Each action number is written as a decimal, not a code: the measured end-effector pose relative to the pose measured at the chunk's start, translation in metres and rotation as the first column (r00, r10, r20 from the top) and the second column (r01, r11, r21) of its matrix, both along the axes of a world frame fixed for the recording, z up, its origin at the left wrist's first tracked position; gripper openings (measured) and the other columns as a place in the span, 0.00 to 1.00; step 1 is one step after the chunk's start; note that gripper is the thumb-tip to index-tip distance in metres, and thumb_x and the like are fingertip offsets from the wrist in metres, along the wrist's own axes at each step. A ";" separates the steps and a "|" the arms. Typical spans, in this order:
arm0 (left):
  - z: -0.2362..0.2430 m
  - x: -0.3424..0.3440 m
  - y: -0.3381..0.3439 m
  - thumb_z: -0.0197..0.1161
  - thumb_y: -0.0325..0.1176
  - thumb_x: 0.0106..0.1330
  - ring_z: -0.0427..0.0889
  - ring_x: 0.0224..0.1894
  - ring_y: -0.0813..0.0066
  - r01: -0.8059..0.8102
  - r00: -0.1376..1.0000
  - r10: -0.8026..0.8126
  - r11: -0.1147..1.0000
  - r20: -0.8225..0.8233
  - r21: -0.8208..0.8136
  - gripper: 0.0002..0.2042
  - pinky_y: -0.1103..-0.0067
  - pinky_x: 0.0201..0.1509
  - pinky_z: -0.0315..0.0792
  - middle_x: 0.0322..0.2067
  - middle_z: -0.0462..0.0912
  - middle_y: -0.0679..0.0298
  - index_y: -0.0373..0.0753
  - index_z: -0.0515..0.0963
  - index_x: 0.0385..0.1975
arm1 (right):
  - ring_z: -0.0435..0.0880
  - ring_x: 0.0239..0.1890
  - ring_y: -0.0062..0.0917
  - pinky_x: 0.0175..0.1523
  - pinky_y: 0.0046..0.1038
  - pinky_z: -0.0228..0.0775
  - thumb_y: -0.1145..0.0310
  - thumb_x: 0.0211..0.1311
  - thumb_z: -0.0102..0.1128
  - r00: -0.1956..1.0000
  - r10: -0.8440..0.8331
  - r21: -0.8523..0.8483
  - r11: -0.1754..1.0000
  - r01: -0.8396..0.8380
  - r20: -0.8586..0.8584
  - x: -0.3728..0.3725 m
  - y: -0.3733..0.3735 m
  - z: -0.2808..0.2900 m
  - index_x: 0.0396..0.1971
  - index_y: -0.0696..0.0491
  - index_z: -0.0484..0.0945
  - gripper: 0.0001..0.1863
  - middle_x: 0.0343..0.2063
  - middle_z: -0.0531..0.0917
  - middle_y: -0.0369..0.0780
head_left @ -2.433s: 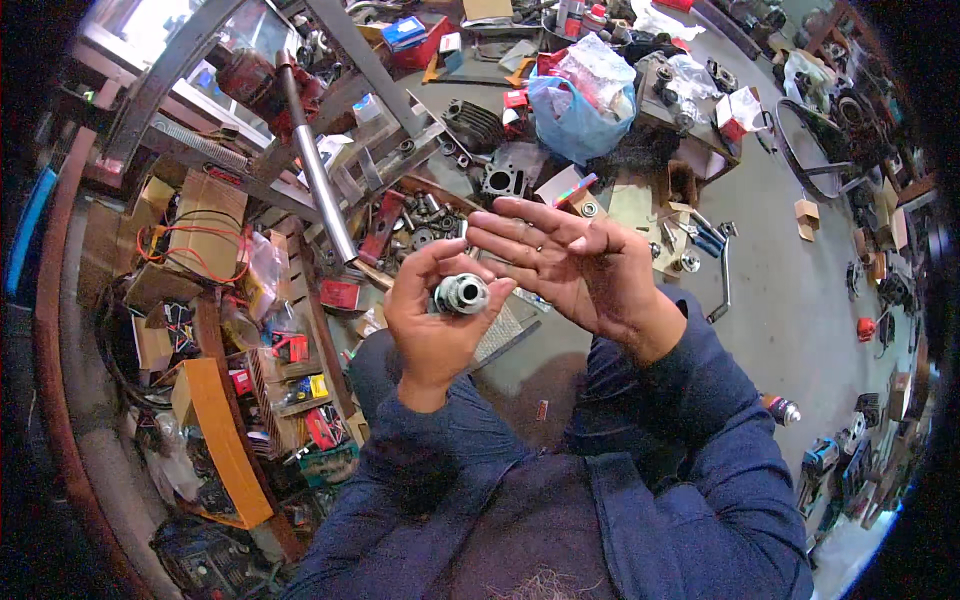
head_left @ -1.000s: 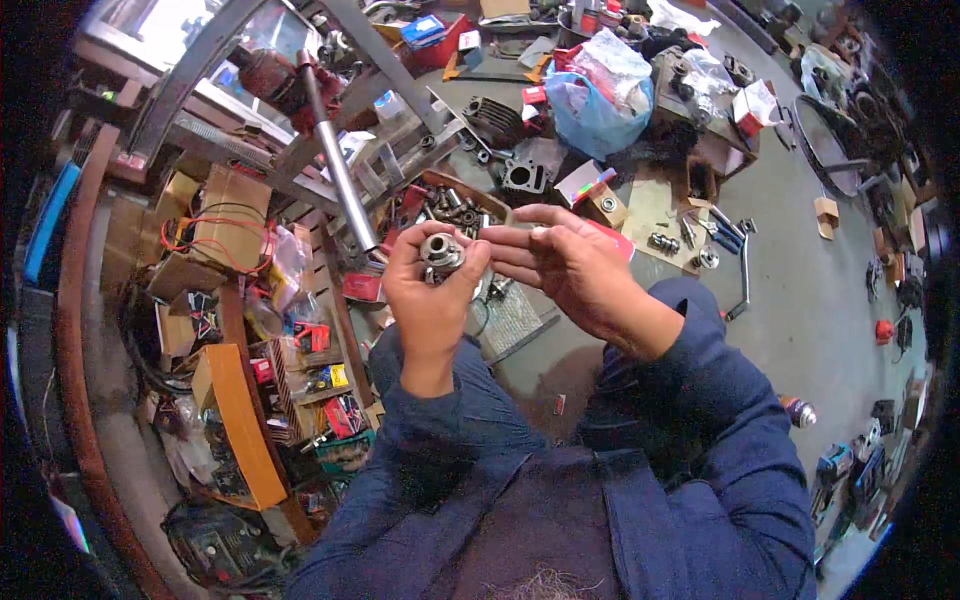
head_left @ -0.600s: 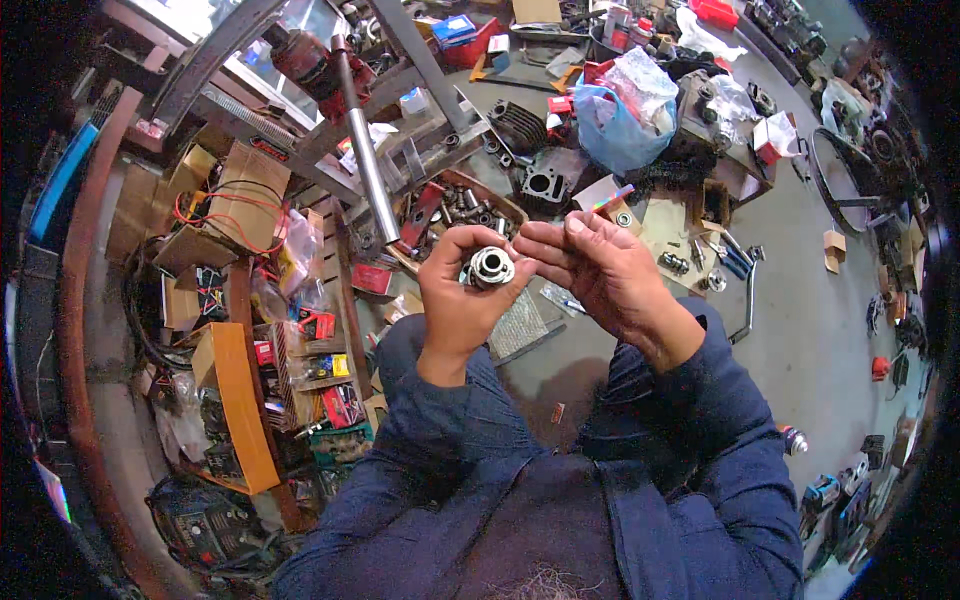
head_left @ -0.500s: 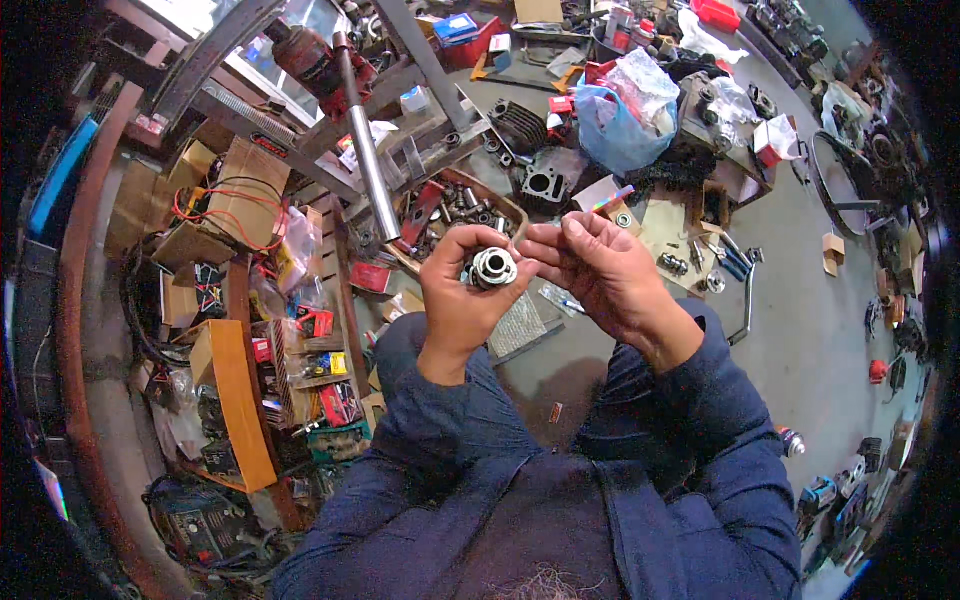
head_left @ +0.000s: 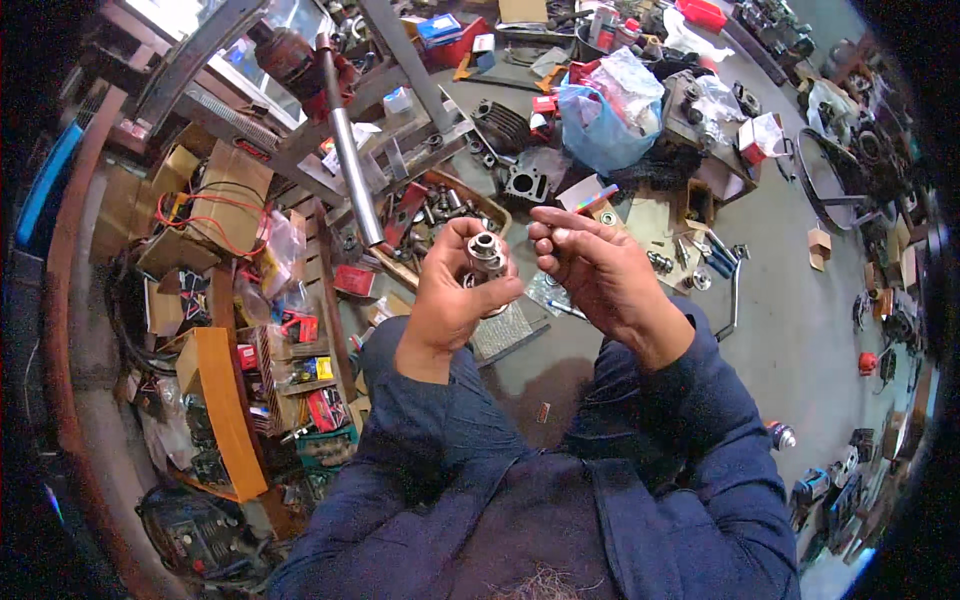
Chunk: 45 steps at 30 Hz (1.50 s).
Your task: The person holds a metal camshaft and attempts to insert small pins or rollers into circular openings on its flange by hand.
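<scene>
Metal bushing [head_left: 487, 250] between left hand [head_left: 455, 290] fingers [head_left: 500, 292].

One head-worn fisheye view looks steeply down, close over the hands, with the floor [head_left: 800, 330] beyond.

Cluttered grey workshop floor [head_left: 800, 330]
</scene>
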<state>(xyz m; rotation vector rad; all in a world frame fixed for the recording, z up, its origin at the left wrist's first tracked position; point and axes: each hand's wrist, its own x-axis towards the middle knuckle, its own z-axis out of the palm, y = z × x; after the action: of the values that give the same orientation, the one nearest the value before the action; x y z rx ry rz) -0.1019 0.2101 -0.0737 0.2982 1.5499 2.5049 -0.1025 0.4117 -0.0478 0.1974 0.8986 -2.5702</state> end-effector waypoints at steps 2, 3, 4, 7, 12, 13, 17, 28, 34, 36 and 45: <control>0.000 -0.001 -0.001 0.75 0.22 0.53 0.79 0.37 0.74 0.098 0.990 -0.115 0.976 0.082 0.194 0.26 0.81 0.38 0.75 0.38 0.76 0.66 0.40 0.66 0.48 | 0.82 0.40 0.22 0.50 0.23 0.77 0.76 0.66 0.56 0.999 0.030 -0.006 1.000 -0.030 -0.029 -0.001 0.001 -0.003 0.56 0.65 0.73 0.20 0.44 0.83 0.43; 0.000 -0.001 0.000 0.75 0.30 0.57 0.79 0.37 0.71 0.125 0.989 -0.138 0.971 0.051 0.204 0.24 0.80 0.38 0.73 0.39 0.75 0.64 0.41 0.67 0.48 | 0.82 0.40 0.23 0.49 0.23 0.78 0.77 0.66 0.57 0.999 0.028 -0.003 1.000 -0.028 -0.032 0.000 0.000 -0.001 0.56 0.65 0.73 0.20 0.44 0.83 0.43; -0.001 -0.001 0.000 0.75 0.30 0.57 0.79 0.37 0.71 0.130 0.988 -0.143 0.970 0.052 0.205 0.24 0.80 0.38 0.73 0.39 0.75 0.64 0.41 0.67 0.48 | 0.82 0.40 0.23 0.49 0.23 0.78 0.77 0.66 0.57 0.999 0.022 -0.003 1.000 -0.022 -0.031 0.000 0.000 -0.001 0.56 0.65 0.73 0.20 0.44 0.83 0.43; -0.002 -0.002 0.000 0.71 0.40 0.61 0.80 0.37 0.70 0.121 0.988 -0.142 0.959 0.064 0.257 0.22 0.79 0.39 0.74 0.40 0.76 0.64 0.42 0.69 0.49 | 0.83 0.39 0.23 0.47 0.23 0.78 0.77 0.66 0.57 1.000 0.013 0.004 1.000 -0.013 -0.014 0.000 0.001 -0.004 0.54 0.65 0.75 0.18 0.42 0.84 0.42; -0.001 -0.004 -0.008 0.71 0.41 0.62 0.81 0.35 0.73 0.133 0.986 -0.152 0.966 0.072 0.221 0.20 0.83 0.30 0.73 0.38 0.80 0.61 0.41 0.73 0.49 | 0.83 0.35 0.22 0.43 0.23 0.78 0.75 0.66 0.58 1.000 0.018 0.030 0.999 -0.018 -0.014 0.001 -0.003 0.000 0.49 0.63 0.77 0.14 0.38 0.84 0.41; -0.001 -0.006 -0.008 0.70 0.41 0.63 0.81 0.34 0.74 0.190 0.970 -0.218 0.957 0.112 0.220 0.19 0.85 0.26 0.72 0.37 0.81 0.59 0.41 0.74 0.48 | 0.83 0.35 0.22 0.43 0.23 0.78 0.75 0.66 0.58 1.000 0.013 0.032 0.999 -0.013 -0.013 0.001 -0.002 -0.002 0.49 0.63 0.77 0.14 0.38 0.84 0.41; 0.002 -0.003 -0.004 0.69 0.42 0.64 0.81 0.32 0.77 0.159 0.964 -0.196 0.966 0.177 0.203 0.18 0.87 0.20 0.69 0.35 0.82 0.58 0.40 0.75 0.47 | 0.83 0.35 0.21 0.42 0.22 0.78 0.74 0.67 0.57 1.000 0.030 0.007 1.000 -0.030 -0.003 0.002 0.001 -0.004 0.47 0.63 0.78 0.12 0.37 0.84 0.39; -0.007 -0.005 -0.005 0.67 0.41 0.65 0.80 0.36 0.74 0.170 0.950 -0.239 0.936 0.200 0.307 0.18 0.88 0.21 0.69 0.41 0.80 0.60 0.37 0.75 0.48 | 0.83 0.34 0.19 0.40 0.21 0.78 0.74 0.68 0.58 1.000 0.020 0.030 0.999 -0.021 0.019 0.001 -0.004 -0.002 0.47 0.62 0.78 0.12 0.37 0.84 0.39; -0.006 -0.002 0.005 0.72 0.39 0.61 0.80 0.39 0.70 0.251 0.959 -0.281 0.902 0.037 0.350 0.23 0.80 0.37 0.75 0.44 0.78 0.60 0.38 0.72 0.51 | 0.83 0.35 0.21 0.42 0.21 0.78 0.73 0.67 0.58 0.993 0.105 -0.099 0.989 -0.109 -0.045 0.003 -0.002 -0.005 0.44 0.60 0.78 0.09 0.36 0.84 0.40; -0.008 -0.002 0.002 0.73 0.37 0.60 0.81 0.39 0.69 0.252 0.954 -0.292 0.899 0.062 0.357 0.23 0.77 0.43 0.76 0.45 0.79 0.60 0.38 0.71 0.51 | 0.83 0.32 0.25 0.39 0.25 0.78 0.74 0.66 0.59 0.996 0.094 -0.105 0.990 -0.093 -0.002 0.005 -0.004 0.001 0.42 0.62 0.77 0.09 0.34 0.84 0.41; -0.005 -0.001 -0.004 0.69 0.33 0.63 0.84 0.42 0.67 0.234 0.956 -0.271 0.935 0.111 0.266 0.19 0.80 0.38 0.79 0.44 0.83 0.57 0.35 0.74 0.51 | 0.82 0.30 0.24 0.35 0.23 0.74 0.71 0.68 0.58 0.995 0.097 -0.039 0.994 -0.098 -0.030 0.004 -0.006 -0.006 0.43 0.60 0.77 0.09 0.34 0.84 0.41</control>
<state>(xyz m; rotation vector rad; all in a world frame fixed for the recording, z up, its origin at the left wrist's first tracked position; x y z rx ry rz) -0.1024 0.2063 -0.0792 0.3187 1.0658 2.4519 -0.0982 0.4060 -0.0535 0.1034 0.8448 -2.5038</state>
